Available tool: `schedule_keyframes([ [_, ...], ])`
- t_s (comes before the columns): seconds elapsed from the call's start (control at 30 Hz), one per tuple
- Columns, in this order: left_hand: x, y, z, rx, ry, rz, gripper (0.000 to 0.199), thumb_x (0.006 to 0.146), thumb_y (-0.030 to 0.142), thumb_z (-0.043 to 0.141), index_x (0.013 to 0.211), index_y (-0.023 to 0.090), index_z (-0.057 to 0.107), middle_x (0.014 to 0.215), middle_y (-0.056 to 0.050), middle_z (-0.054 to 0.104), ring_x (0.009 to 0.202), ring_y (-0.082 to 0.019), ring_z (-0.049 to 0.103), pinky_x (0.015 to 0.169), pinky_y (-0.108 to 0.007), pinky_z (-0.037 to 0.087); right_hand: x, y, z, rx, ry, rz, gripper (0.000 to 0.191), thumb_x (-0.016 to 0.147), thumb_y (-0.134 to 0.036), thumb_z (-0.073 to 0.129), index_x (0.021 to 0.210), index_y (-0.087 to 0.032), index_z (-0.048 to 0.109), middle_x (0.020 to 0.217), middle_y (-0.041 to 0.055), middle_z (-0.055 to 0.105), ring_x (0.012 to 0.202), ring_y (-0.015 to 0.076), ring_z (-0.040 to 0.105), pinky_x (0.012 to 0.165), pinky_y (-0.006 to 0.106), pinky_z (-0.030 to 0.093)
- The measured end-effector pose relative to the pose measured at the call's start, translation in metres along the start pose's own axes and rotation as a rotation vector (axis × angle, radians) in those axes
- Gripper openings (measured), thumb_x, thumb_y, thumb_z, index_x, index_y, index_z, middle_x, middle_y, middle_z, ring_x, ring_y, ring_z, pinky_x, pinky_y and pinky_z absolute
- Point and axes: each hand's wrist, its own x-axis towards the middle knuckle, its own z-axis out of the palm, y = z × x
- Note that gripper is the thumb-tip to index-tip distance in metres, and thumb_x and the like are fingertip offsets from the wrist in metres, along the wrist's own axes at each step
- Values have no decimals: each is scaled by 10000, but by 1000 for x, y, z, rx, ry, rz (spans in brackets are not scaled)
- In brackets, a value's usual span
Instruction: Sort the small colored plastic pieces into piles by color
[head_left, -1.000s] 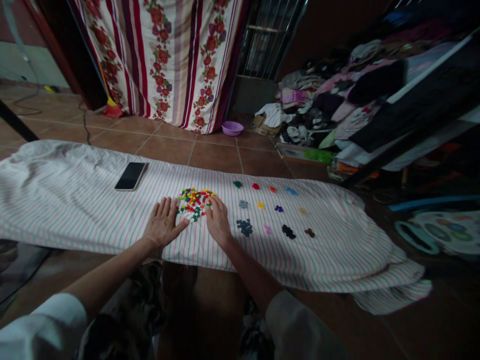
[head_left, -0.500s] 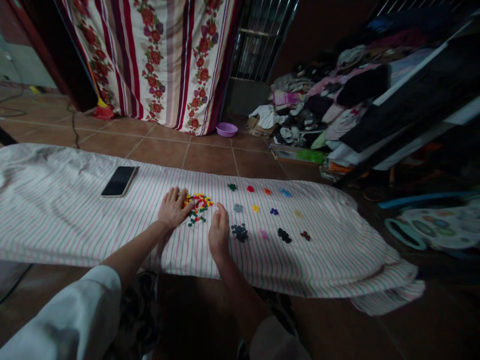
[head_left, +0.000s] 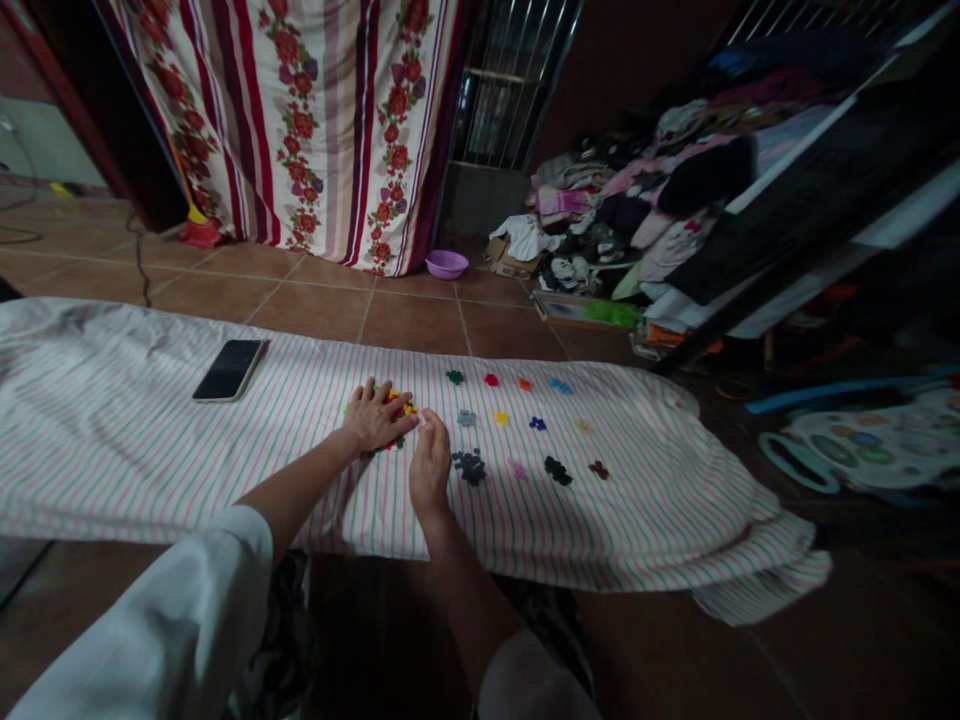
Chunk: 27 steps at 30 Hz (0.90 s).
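Observation:
My left hand (head_left: 376,414) lies flat, fingers spread, over a pile of small mixed-colour pieces (head_left: 405,403), mostly yellow, red and green; it hides much of the pile. Just right of the pile my right hand (head_left: 430,462) stands on edge, its fingers stretched out and the palm turned toward the pieces. To its right lie small heaps sorted by colour, in rows: dark green (head_left: 455,377), red (head_left: 491,380), grey (head_left: 466,418), yellow (head_left: 501,419), dark grey (head_left: 470,466), pink (head_left: 517,468), black (head_left: 557,471) and brown (head_left: 598,469) among them.
A striped cloth (head_left: 645,520) covers the long low surface. On its left part rests a phone (head_left: 229,370). Beyond are a floral curtain (head_left: 337,130), a purple basin (head_left: 447,264) and a heap of clothes (head_left: 622,210) on the tiled floor.
My left hand has slid right, across the mixed pieces, and covers more of them. My right hand keeps its place beside the pile. The view has shifted slightly.

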Motion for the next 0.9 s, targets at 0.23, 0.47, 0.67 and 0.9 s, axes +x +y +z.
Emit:
schedule_keyframes([
  [0.23, -24, 7, -7, 7, 24, 82, 549, 892, 612, 359, 1310, 310, 548, 1395, -86, 509, 1291, -338, 416, 1041, -524, 350, 4, 2, 2, -18, 47, 24, 503, 949, -476, 283, 1171, -150, 595, 1200, 147, 635, 1167, 231, 555, 1040, 426, 403],
  [0.47, -58, -6, -6, 16, 124, 143, 510, 914, 542, 397, 1332, 290, 544, 1427, -93, 508, 1360, -325, 392, 1105, -539, 313, 4, 2, 3, -36, 56, 24, 540, 949, -489, 260, 1185, -134, 593, 1194, 162, 634, 1156, 233, 560, 1029, 413, 408],
  [0.67, -85, -13, -12, 22, 142, 96, 486, 951, 453, 351, 1381, 279, 496, 1479, -71, 456, 1416, -289, 334, 1140, -506, 305, 4, 3, 2, -39, 39, -12, 538, 954, -501, 263, 1173, -142, 598, 1201, 154, 635, 1161, 228, 558, 1045, 424, 397],
  [0.9, -96, -17, -16, 6, 145, 55, 496, 972, 381, 272, 1404, 235, 468, 1480, -56, 453, 1440, -265, 291, 1141, -477, 326, 5, 5, 2, -46, 39, -16, 534, 954, -498, 261, 1156, -146, 608, 1188, 152, 644, 1156, 233, 566, 1049, 443, 394],
])
